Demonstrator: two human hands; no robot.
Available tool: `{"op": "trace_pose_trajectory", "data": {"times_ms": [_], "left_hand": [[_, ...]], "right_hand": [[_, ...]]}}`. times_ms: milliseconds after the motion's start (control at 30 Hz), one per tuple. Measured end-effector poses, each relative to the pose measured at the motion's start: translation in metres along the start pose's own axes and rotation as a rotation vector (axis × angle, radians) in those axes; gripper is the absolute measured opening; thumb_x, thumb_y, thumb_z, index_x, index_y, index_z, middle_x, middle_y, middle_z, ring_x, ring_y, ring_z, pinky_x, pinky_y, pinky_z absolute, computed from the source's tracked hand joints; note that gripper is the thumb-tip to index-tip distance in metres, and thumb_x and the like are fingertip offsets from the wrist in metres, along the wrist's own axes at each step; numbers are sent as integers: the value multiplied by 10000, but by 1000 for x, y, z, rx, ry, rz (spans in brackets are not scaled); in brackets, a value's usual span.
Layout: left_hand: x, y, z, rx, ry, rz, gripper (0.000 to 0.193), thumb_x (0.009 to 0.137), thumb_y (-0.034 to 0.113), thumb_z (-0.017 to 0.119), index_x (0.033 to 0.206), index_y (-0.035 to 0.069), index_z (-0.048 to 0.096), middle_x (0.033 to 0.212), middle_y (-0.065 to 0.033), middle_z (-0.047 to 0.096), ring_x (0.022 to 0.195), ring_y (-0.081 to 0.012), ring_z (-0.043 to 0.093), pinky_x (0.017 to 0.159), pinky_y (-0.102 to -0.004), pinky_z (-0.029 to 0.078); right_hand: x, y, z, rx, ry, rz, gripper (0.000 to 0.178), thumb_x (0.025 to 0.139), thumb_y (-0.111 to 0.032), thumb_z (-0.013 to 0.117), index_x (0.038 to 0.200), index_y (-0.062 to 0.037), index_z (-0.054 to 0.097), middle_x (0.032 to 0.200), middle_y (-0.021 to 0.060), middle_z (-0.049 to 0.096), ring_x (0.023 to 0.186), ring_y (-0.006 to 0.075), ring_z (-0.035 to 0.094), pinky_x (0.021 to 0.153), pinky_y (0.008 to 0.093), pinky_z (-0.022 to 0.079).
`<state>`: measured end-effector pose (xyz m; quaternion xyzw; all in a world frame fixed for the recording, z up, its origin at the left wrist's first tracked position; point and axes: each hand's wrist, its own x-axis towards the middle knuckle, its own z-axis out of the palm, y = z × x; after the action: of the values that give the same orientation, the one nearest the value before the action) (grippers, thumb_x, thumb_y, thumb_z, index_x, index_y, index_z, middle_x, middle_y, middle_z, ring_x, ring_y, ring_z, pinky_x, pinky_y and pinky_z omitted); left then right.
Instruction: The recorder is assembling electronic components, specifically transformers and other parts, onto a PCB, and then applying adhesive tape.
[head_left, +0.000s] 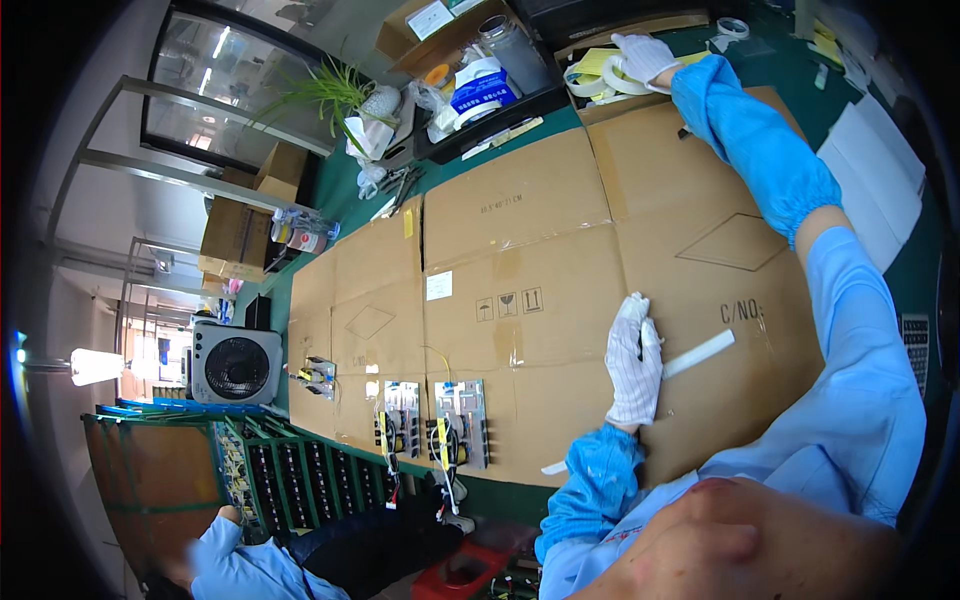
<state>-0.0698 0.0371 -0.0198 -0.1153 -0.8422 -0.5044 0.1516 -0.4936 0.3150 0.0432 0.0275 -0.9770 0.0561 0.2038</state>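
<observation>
My left hand (632,362), in a white glove, rests on the flattened cardboard (560,270), fingers stretched out. A white strip (700,354) comes out beside its thumb side; another white end lies near the blue sleeve cover, and whether they join under the hand is hidden. Up at the far edge, my right hand (645,60), also gloved, reaches over a box holding white tape rolls (622,76) and yellow paper. Its fingers look extended by the rolls; a firm grip is not visible. Two circuit boards (460,425) (401,420) sit at the cardboard's near left edge.
Another small board (317,377) lies farther left. A black tray (500,125) with a jar and packets stands behind, beside a potted plant (380,103). White sheets (875,180) lie at right. A person (250,560) is at lower left, near a green board rack (310,480) and a fan (237,365).
</observation>
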Motion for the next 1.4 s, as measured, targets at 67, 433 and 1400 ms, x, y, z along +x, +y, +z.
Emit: {"op": "trace_pose_trajectory", "data": {"times_ms": [67,433,1400], "left_hand": [[2,4,-5,11,-36,12,305,993,80,560,1278,5,637,1331,-191,629,1265,-357,580,1092,-424,443],[7,8,-22,52,-91,-73,331,979,31,538,1292,27,643,1363,-159,622,1340,-335,534,1119,-415,411],[13,16,-12,142,-159,-90,306,983,102,538,1246,59,688,1334,-127,649,1314,-355,553,1099,-434,437]], "right_hand": [[21,1,19,-122,-22,104,565,982,-371,516,1490,-131,460,1271,205,665,1136,372,651,1015,501,461],[33,-22,25,390,-226,-319,494,1026,-433,478,1434,-163,544,1316,154,651,1246,337,580,1060,461,441],[59,39,22,189,-342,50,825,732,-572,758,1344,-39,607,1427,268,539,1288,396,553,1075,440,457]]}}
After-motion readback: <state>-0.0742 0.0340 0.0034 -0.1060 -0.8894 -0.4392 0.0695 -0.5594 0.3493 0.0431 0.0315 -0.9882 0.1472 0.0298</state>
